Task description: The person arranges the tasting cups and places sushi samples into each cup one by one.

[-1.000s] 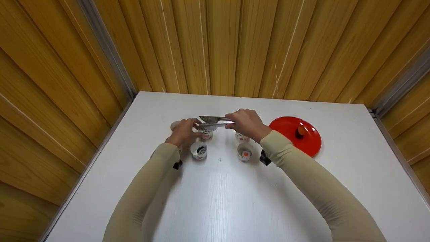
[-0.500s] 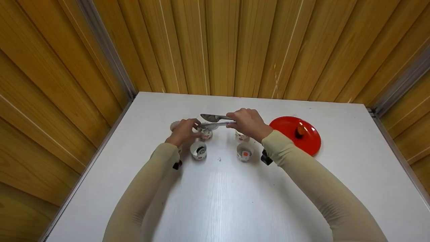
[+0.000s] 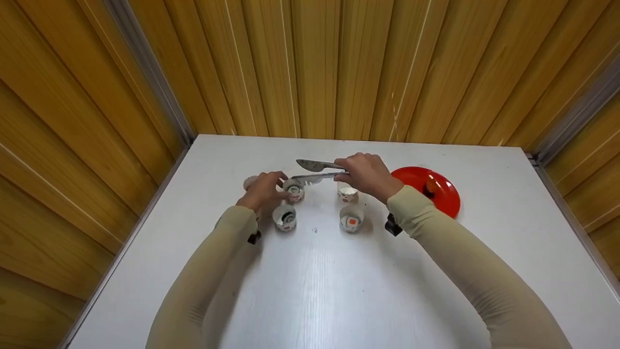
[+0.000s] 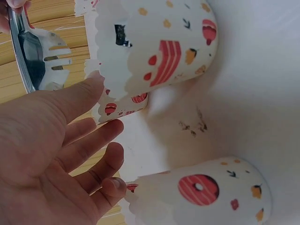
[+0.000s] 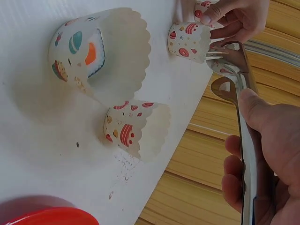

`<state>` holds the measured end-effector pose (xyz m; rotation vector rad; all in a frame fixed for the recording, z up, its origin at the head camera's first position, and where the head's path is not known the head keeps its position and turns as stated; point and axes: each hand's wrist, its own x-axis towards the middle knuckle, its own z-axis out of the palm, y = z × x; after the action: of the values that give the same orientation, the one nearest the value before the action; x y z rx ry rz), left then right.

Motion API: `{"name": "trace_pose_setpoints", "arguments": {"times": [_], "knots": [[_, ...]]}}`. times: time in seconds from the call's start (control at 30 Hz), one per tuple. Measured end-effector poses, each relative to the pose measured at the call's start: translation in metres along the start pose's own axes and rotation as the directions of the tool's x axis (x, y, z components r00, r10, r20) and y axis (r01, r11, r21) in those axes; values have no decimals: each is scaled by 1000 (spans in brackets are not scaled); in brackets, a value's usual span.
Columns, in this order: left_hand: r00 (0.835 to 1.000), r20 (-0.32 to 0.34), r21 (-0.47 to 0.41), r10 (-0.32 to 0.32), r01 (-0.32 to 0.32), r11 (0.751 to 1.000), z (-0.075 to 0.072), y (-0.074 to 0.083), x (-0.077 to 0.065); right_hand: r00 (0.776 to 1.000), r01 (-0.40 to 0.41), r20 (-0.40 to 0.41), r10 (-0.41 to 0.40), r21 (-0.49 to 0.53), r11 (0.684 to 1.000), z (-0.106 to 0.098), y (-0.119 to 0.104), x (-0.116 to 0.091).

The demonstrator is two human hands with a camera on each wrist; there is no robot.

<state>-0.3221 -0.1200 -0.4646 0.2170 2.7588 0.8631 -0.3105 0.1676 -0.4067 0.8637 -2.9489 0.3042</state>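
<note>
My right hand (image 3: 365,174) grips metal serving tongs (image 3: 312,166). Their arms stand apart, one ending in a flat blade and the other in fork tines, close to the rim of a printed paper baking cup (image 3: 294,194). My left hand (image 3: 264,189) pinches that cup by its rim between thumb and fingers; a round, sushi-like piece lies inside. In front of it, another paper cup (image 3: 284,219) holds a dark-rimmed roll. Farther right, a cup (image 5: 103,51) contains a white sushi roll (image 5: 93,54) with an orange centre. The tongs hold nothing that I can see.
A red plate (image 3: 448,206) with one sushi roll (image 3: 429,188) on it lies right of my right forearm. Another cup (image 3: 347,194) stands behind the right-hand one. My left hand partly hides a cup (image 3: 250,182) at far left. Wood-panelled walls (image 3: 315,72) border the white table (image 3: 315,281).
My right hand and the tongs have moved slightly right and up from the cup, and the tongs' arms have spread. The cup's contents now show more clearly. My left hand stays in place.
</note>
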Motion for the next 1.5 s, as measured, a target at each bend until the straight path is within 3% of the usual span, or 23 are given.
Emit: {"name": "trace_pose_setpoints", "arguments": {"times": [0.27,0.47,0.7,0.87,1.1,1.5], "knots": [[1000,24,-11,-16,16,1000,-4,0,1,999,-37,-29,37,-15,999,-10,22,-16],[999,25,42,34,-35,998,-8,-6,3,995,-85,-51,85,-8,996,-13,39,-29],[998,-3,39,70,-69,997,-13,-4,3,989,-136,-49,136,-4,991,-16,59,-46],[993,-29,30,116,-116,993,-13,3,2,985,-161,-68,160,-7,987,-20,70,-61],[974,-39,-7,224,-225,974,-12,17,0,973,-223,-57,224,12,975,-22,82,-78],[954,-93,15,286,-286,958,2,46,7,971,-227,-93,222,-43,973,-20,99,-99]]}}
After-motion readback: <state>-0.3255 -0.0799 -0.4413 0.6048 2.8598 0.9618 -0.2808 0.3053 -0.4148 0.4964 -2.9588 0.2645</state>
